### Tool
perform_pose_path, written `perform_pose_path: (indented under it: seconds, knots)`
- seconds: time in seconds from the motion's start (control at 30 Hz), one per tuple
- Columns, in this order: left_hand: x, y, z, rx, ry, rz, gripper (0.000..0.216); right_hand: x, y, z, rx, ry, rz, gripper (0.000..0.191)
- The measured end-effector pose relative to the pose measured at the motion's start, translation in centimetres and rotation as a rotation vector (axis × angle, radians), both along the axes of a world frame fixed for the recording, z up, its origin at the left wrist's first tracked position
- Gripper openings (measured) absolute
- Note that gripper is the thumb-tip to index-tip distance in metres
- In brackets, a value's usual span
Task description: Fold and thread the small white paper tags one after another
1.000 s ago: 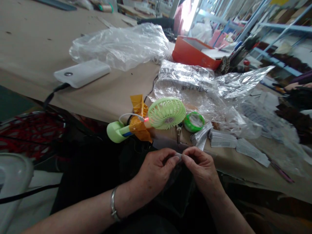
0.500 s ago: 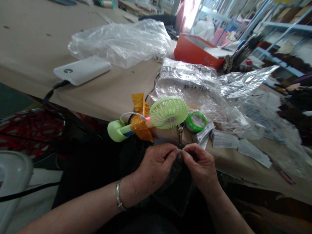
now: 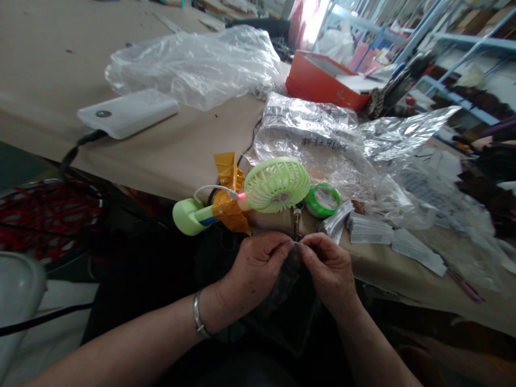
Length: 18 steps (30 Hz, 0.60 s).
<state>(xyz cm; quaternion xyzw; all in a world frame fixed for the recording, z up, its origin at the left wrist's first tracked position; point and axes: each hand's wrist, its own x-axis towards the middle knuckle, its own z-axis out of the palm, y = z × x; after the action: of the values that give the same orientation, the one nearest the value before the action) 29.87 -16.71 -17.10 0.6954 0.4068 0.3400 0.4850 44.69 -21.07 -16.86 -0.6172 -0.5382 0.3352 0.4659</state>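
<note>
My left hand and my right hand meet at the table's front edge, thumbs and forefingers pinched close together. Between the fingertips shows a tiny pale sliver, too small to name. Just beyond them a thin metal rod stands upright at the edge. A green handheld fan is fixed beside it with brown tape, a white cable plugged into it next to a red light. Right of the fan sits a round green tub with pale contents that I cannot make out.
A white power bank with a black cable lies on the table at left. Behind are a clear plastic bag, printed clear bags and an orange box. Paper labels and a pinkish slim tool lie along the right edge.
The view has shifted slightly, so the table things sit a little further left and up. Both hands keep their pinch, with the fingertips slightly higher in the picture.
</note>
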Motion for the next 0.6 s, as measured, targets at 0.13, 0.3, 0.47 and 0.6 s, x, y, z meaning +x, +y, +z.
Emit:
perform_pose_path:
  seconds: [0.13,0.3,0.47,0.6]
  knots:
    - [-0.2,0.0,0.3,-0.014,-0.009,-0.007,0.023,-0.3,-0.2,0.0,0.022,0.021,-0.008,0.010]
    - [-1.1,-1.4,-0.2,-0.072,0.000,-0.059,0.023,-0.1,-2.8,-0.7,-0.023,0.010,0.024,0.011]
    - [-0.7,-2.2,-4.3,-0.139,0.170,-0.097,0.028,1.6,-7.4,-1.6,-0.038,-0.206,0.016,0.010]
    - [0.0,-2.0,-8.7,-0.166,0.421,-0.237,0.029,3.0,-11.5,-2.7,-0.089,-0.318,-0.038,0.012]
